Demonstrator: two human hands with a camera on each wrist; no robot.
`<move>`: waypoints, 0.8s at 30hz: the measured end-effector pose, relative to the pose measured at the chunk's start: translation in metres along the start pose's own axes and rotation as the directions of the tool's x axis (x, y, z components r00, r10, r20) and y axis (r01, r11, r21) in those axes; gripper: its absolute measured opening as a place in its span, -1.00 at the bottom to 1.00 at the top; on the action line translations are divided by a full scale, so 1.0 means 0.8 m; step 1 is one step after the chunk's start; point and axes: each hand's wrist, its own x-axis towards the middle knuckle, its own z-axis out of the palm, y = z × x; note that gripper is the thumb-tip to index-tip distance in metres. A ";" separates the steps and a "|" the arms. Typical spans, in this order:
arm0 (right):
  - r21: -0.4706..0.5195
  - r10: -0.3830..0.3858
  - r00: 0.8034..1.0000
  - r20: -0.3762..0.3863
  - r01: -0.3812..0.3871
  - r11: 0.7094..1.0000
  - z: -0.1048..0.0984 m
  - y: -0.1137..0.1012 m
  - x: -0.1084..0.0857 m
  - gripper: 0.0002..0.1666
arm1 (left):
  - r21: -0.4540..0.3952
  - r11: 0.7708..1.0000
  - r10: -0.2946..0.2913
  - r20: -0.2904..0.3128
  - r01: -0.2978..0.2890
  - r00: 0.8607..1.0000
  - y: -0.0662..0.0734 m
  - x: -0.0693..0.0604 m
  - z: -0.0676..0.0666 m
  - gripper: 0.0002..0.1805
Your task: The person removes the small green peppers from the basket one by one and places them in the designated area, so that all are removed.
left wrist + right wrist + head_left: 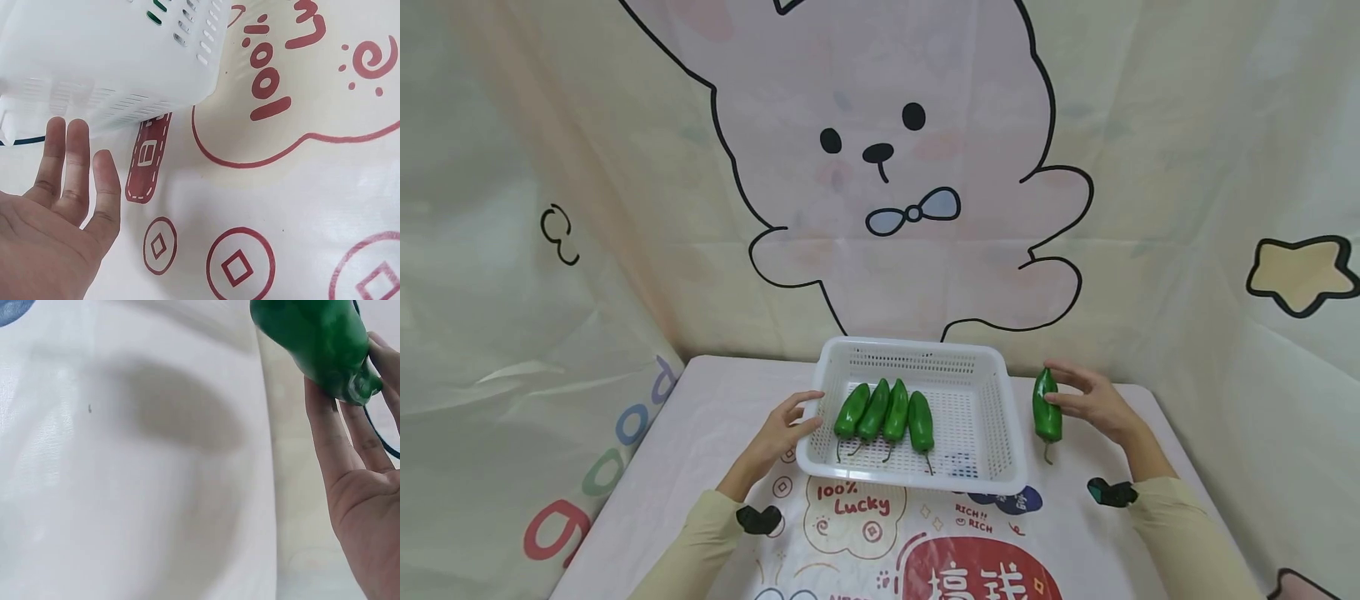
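In the head view, a white plastic basket (pixel 910 481) with slotted walls stands on the table. Several green peppers (pixel 875 412) lie side by side in its left half, stems toward the person. My left hand (pixel 780 432) is at the basket's left rim; the left wrist view shows its fingers (pixel 77 169) extended against or close to the outer wall. To the right of the basket, my right hand (pixel 1099 405) pinches another green pepper (pixel 1047 412), its stem hanging down. The right wrist view shows that pepper's tip between the fingertips, above a shadow on the table.
A white printed cloth (pixel 730 379) with red lettering and drawings covers the table. Behind it hangs a curtain (pixel 925 275) with a cartoon animal, and more curtain flanks both sides. Dark bands (pixel 760 520) are at both wrists.
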 end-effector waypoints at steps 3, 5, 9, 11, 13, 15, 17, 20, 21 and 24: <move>-0.008 0.032 0.999 0.004 -0.032 0.999 0.003 0.012 0.006 -0.23 | -0.001 1.000 -0.006 0.001 0.006 1.000 -0.001 0.000 -0.001 -0.42; -0.023 0.048 0.999 0.008 -0.048 0.999 0.005 0.018 0.010 -0.21 | 0.001 1.000 -0.006 -0.001 0.006 1.000 -0.001 0.000 -0.001 -0.43; -0.026 0.083 0.996 0.027 -0.082 0.996 0.012 0.029 0.017 -0.16 | 0.003 1.000 -0.006 0.000 0.006 1.000 -0.001 0.001 -0.002 -0.44; -0.019 0.102 0.994 0.030 -0.102 0.995 0.017 0.032 0.019 -0.15 | 0.000 1.000 -0.009 0.000 0.009 1.000 -0.002 0.001 -0.002 -0.44; -0.007 0.115 0.993 0.027 -0.115 0.993 0.022 0.036 0.021 -0.15 | -0.005 1.000 -0.011 0.000 0.011 1.000 -0.003 0.002 -0.001 -0.44; 0.005 0.129 0.991 0.022 -0.129 0.992 0.028 0.038 0.023 -0.15 | -0.004 1.000 -0.012 -0.004 0.012 1.000 -0.004 0.003 -0.001 -0.44; 0.005 0.143 0.990 0.019 -0.143 0.990 0.033 0.040 0.024 -0.14 | -0.005 1.000 -0.010 -0.008 0.010 1.000 -0.006 0.003 -0.001 -0.45; -0.012 0.156 0.988 0.009 -0.156 0.988 0.037 0.042 0.024 -0.12 | 0.004 1.000 -0.010 -0.016 0.010 1.000 0.003 -0.001 0.002 -0.46; -0.028 0.157 0.988 0.005 -0.157 0.987 0.038 0.042 0.024 -0.12 | 0.004 1.000 -0.009 -0.014 0.009 1.000 0.007 -0.003 0.003 -0.46; -0.078 0.158 0.987 0.000 -0.157 0.985 0.040 0.043 0.024 -0.13 | 0.007 1.000 -0.009 -0.011 0.009 1.000 0.008 -0.003 0.003 -0.45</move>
